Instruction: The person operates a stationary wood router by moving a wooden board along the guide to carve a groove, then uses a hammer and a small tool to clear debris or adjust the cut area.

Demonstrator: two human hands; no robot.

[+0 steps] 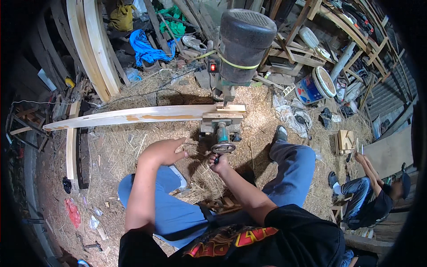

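Note:
A long pale wooden board (160,112) with brown patches runs from the left into the clamp (222,119) of a mortising machine. The machine's dark motor (245,44) stands over the board's right end, and a red switch light glows beside it. My right hand (218,163) is closed around the black crank handle of the small handwheel (223,148) in front of the clamp. To the left of the wheel, below the board, my left hand (165,151) hovers with fingers stretched out and thumb apart, nothing visible held. The cutting tip is partly hidden.
Wood shavings and straw cover the floor. A wooden support (72,147) lies under the board's left part. Tall boards (93,49) lean behind. A paint bucket (324,82) and scrap wood fill the back right. Another person (378,196) works at the right with wood.

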